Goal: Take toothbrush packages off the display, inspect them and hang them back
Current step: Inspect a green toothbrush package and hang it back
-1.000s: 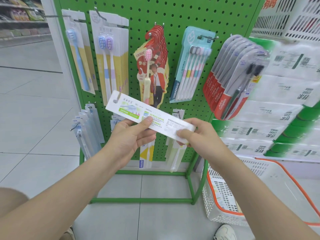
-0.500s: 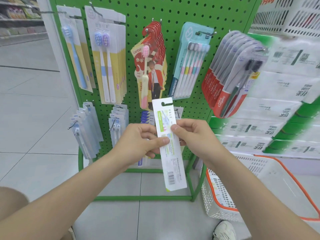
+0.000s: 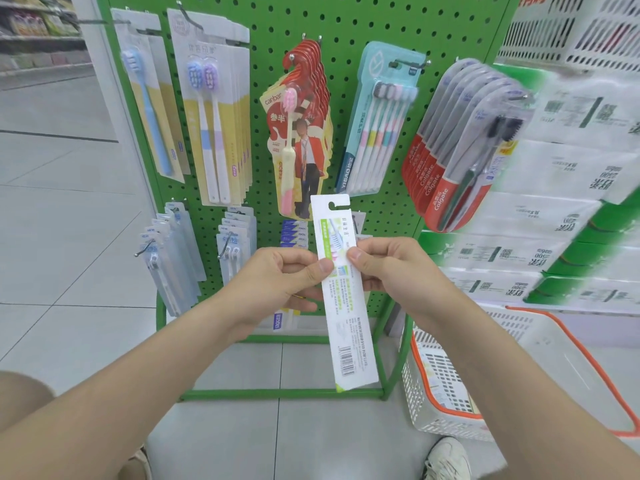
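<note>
upright now, the toothbrush package [image 3: 341, 289] is pinched by both hands, left hand [image 3: 277, 282] and right hand [image 3: 391, 271] at its upper half, before the green pegboard display [image 3: 346, 26], hang-hole uppermost.

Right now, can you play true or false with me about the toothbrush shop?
1. The left hand and the right hand both hold the white package. True.
2. The package lies sideways. False: it stands upright, with the hang hole on top.
3. The package hangs on a hook. False: it is held in front of the green pegboard.
4. A white basket with an orange rim stands on the floor at the right. True.
</note>
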